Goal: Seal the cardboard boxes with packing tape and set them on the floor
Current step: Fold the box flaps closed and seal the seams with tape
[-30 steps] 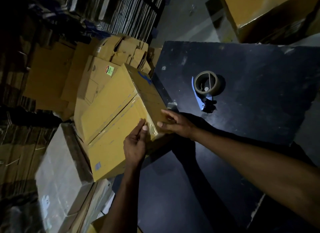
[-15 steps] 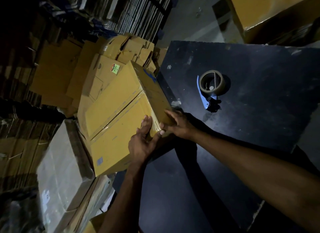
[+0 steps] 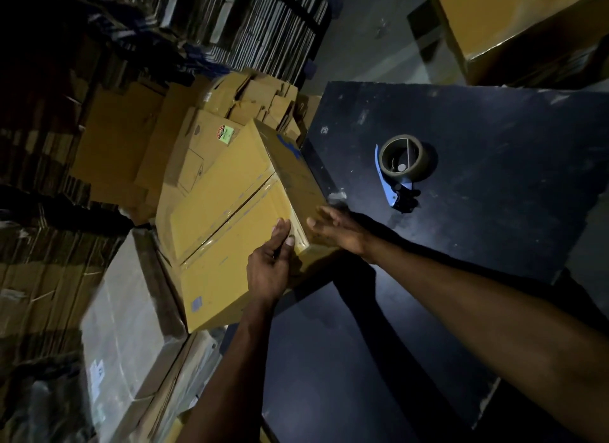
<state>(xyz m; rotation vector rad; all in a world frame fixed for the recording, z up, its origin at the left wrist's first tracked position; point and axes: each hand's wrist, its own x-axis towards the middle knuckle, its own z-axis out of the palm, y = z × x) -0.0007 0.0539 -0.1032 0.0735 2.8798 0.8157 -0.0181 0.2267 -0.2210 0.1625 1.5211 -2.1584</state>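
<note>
Roughly, largest first:

Black tabletop (image 3: 494,139): a dark, scuffed board filled the right half of the head view, its left edge running beside the cardboard stacks.

Cardboard stacks (image 3: 108,139): flattened brown cartons and a pale wrapped bundle (image 3: 128,314) were heaped off the tabletop's left edge; the floor under them could not be seen.

Sealed yellow-brown cardboard box (image 3: 227,218): it sat tilted just off the tabletop's left edge, leaning on the heap, with glossy clear tape along its centre seam and over the near corner. Whether it touched the table edge could not be told.

Right hand (image 3: 339,230): it lay against the box's right side panel at the near corner, fingers straight and together, pressing and not curling round anything.

Left hand (image 3: 268,271): it rested on the taped top face at the same corner, fingers extended flat, thumb alongside, holding nothing.

Blue-handled tape dispenser (image 3: 400,166): with its brown tape roll, it lay alone near the tabletop's middle, well apart from both hands.

Handling: the box looked stiff and flat-sided, probably light enough for two palms. The taped strips would be slick, so bare cardboard on opposite side panels or under the bottom edges seemed the safer hold; the corners might crush if squeezed hard.
</note>
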